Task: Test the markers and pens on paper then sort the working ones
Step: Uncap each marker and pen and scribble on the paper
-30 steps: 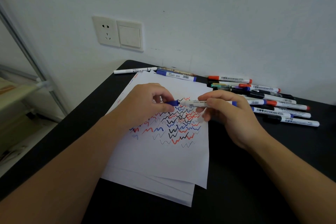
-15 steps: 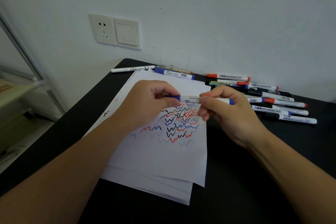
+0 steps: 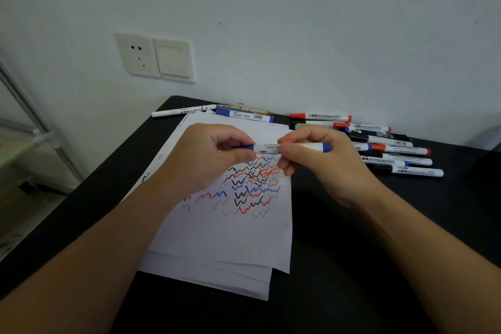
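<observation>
A blue whiteboard marker (image 3: 267,148) lies level between both hands, above a stack of white paper (image 3: 222,241) covered with red, blue and black squiggles. My left hand (image 3: 208,156) pinches the marker's blue cap end. My right hand (image 3: 320,160) grips its white barrel, and the blue tail sticks out to the right. A pile of several red, blue and black markers (image 3: 390,146) lies at the back right of the black table (image 3: 352,266). Against the wall, behind the paper, lie a white acrylic marker (image 3: 179,112) and a blue marker (image 3: 244,114).
A wall with a socket and switch plate (image 3: 156,58) rises right behind the table. The table's left edge drops to the floor, where a metal rail (image 3: 40,125) stands. A dark object shows at the far right edge.
The cap, apart from the barrel a second ago, now sits pushed onto the marker. Both hands have lifted slightly above the paper.
</observation>
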